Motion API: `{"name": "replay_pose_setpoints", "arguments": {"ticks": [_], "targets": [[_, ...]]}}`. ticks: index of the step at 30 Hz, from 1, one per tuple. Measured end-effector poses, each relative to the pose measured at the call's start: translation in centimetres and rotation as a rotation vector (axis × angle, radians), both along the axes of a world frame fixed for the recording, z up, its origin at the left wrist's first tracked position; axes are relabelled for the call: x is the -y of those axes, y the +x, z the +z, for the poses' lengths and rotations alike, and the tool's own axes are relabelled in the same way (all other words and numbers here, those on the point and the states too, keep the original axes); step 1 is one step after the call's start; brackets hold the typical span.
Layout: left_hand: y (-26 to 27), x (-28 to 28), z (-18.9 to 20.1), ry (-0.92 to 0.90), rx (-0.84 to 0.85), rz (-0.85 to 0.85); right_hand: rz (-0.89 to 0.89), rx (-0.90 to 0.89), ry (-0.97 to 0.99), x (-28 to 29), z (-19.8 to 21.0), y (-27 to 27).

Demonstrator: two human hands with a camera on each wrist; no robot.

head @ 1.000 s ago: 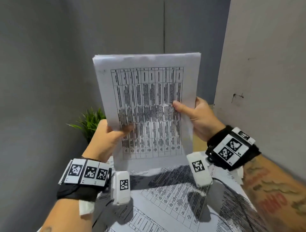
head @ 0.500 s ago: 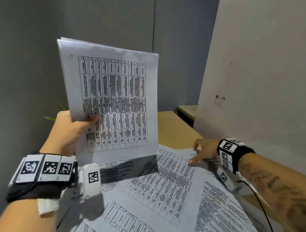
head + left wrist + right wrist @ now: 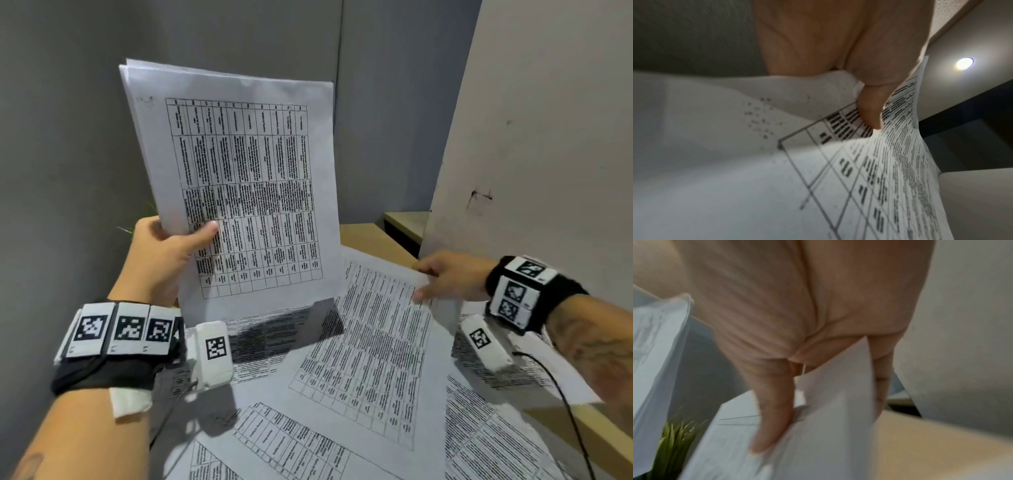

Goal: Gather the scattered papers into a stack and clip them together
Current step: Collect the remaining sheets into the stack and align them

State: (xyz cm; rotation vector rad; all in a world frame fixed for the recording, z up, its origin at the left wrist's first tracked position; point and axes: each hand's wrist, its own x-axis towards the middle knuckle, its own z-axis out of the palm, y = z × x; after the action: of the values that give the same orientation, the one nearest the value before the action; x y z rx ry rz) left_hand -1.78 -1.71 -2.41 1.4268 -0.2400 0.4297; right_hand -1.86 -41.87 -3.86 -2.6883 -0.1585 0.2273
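Papers, gathered into a stack (image 3: 239, 178), stand nearly upright in our left hand (image 3: 164, 253), which grips the stack's lower left edge, thumb (image 3: 869, 110) pressed on the printed table and fingers hidden behind. At four o'clock from the stack, our right hand (image 3: 448, 274) pinches the far corner of a loose sheet (image 3: 370, 349), thumb on top and fingers underneath, that corner lifted off the wooden desk (image 3: 370, 236). More printed sheets (image 3: 284, 442) lie overlapping at six o'clock, nearest us. A green plant (image 3: 674, 443) sits at nine o'clock, mostly hidden behind the stack. Grey walls (image 3: 68, 120) rise at twelve, and a pale partition (image 3: 548, 137) stands at two o'clock.
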Motion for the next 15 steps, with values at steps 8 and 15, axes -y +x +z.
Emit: {"name": "replay_pose_setpoints", "arguments": {"ticks": [8, 15], "targets": [[-2.6, 1.2, 1.2, 0.057, -0.068, 0.155, 0.187, -0.176, -0.302, -1.4, 1.9, -1.4], [0.5, -1.5, -0.5, -0.005, -0.067, 0.063, 0.307, -0.141, -0.564, -7.2, -1.8, -0.6]]}}
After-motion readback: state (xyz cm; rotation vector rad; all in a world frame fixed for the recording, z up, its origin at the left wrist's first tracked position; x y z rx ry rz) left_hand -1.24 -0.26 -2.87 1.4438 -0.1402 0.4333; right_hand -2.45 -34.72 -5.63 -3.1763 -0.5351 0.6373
